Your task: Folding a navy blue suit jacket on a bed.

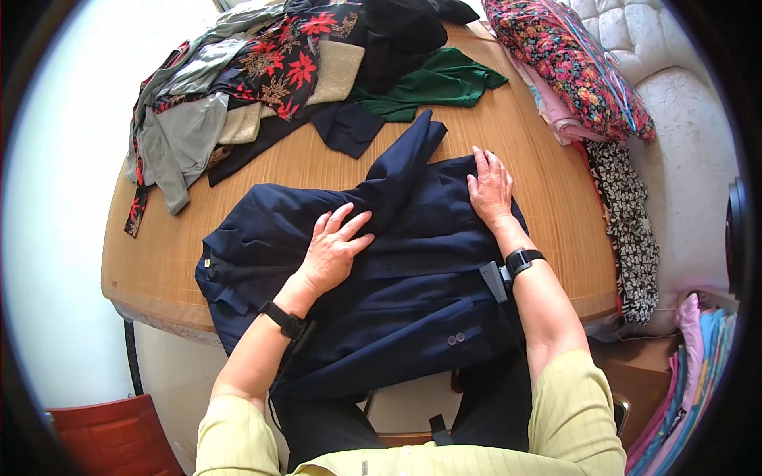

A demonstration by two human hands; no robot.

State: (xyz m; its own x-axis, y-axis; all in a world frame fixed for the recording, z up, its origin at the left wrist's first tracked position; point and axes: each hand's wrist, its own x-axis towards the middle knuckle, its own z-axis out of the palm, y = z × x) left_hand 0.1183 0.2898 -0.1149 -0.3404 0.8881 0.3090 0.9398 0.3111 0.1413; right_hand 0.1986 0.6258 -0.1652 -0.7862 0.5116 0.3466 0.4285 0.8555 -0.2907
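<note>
A dark navy suit jacket (411,244) lies spread before me, its collar to the left and its hem to the right. One sleeve points away from me across the far edge; the other, with two buttons at the cuff, runs along the near side. My left hand (333,253) rests palm down on the upper body of the jacket, fingers apart. Against the far corner of the hem lies my right hand (491,184), flat with its fingers extended. Neither hand grips the cloth visibly. Both wrists wear black straps, the right one with a grey device.
The jacket overhangs the near edge of a bed mat (553,238). Beyond it are heaped a floral garment (274,65), a grey top (187,134) and a green garment (434,83). A flowered bundle (571,65) sits right, by a padded headboard (678,119). A red chair (116,437) stands lower left.
</note>
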